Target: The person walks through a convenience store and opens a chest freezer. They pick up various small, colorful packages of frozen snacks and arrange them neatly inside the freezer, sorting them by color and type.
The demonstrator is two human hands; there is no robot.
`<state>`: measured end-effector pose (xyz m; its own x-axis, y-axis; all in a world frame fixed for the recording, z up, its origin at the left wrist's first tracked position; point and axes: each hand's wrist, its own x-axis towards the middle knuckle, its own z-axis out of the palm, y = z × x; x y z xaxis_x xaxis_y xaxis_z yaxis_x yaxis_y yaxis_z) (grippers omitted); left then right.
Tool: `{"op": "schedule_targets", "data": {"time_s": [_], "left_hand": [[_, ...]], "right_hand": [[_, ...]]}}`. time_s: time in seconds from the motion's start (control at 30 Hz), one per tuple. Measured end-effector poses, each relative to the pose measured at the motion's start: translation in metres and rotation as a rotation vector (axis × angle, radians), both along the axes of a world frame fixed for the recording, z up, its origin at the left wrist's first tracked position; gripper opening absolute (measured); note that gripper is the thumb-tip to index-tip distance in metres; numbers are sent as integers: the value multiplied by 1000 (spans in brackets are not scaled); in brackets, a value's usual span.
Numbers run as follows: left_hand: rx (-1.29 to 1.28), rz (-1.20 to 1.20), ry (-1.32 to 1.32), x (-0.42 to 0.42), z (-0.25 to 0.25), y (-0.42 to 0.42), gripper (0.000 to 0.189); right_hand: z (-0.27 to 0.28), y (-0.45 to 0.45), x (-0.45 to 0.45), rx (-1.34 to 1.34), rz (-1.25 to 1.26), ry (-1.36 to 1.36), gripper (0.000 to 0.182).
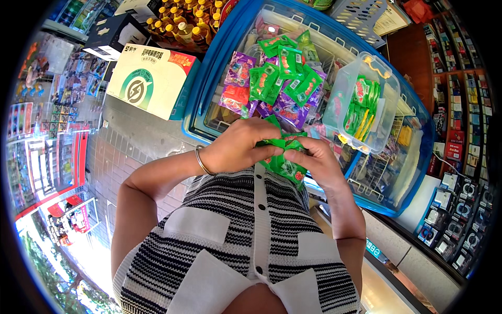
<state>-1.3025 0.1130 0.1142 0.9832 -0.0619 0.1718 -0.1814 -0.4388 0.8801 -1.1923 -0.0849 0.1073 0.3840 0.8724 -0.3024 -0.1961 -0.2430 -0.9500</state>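
Close to my chest, a green plastic snack packet (285, 168) is pinched at its upper edge between both hands. My left hand (239, 143), with a bangle at the wrist, grips one side of it. The thumb and fingertips of my right hand (317, 157) hold the other side. More green packaging shows behind the fingers; whether it is one packet or more I cannot tell. Just beyond lies a loose pile of green packets (290, 62) and purple packets (290, 110). Right of the pile, a clear plastic box (386, 121) contains several green packets (364, 92) standing in rows.
Pile and box rest on the glass top of a blue-framed chest freezer (423, 165). To its left stands a cream drink carton (147, 78), with yellow-capped bottles (192, 23) behind. Shelves of small packs (457, 117) and boxed cables (451, 216) line the right side.
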Motion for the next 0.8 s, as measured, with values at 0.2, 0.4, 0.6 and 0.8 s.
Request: {"op": "schedule_targets", "data": {"time_s": [0.2,0.4,0.6,0.8], "left_hand": [[-50,195,-104,-2,-8,-10,13],[-116,279,-67,1,-8,-11,12],[-196,-161,464,10,1,22,20],[104,-202,156,9,0,17,16]], "right_hand": [[-14,5,-9,143,-190,331,21],[-20,13,-13,239,-260,340,20],[-2,9,16,-49,165,-194,22],[10,14,19,-241,357,-323,23]]}}
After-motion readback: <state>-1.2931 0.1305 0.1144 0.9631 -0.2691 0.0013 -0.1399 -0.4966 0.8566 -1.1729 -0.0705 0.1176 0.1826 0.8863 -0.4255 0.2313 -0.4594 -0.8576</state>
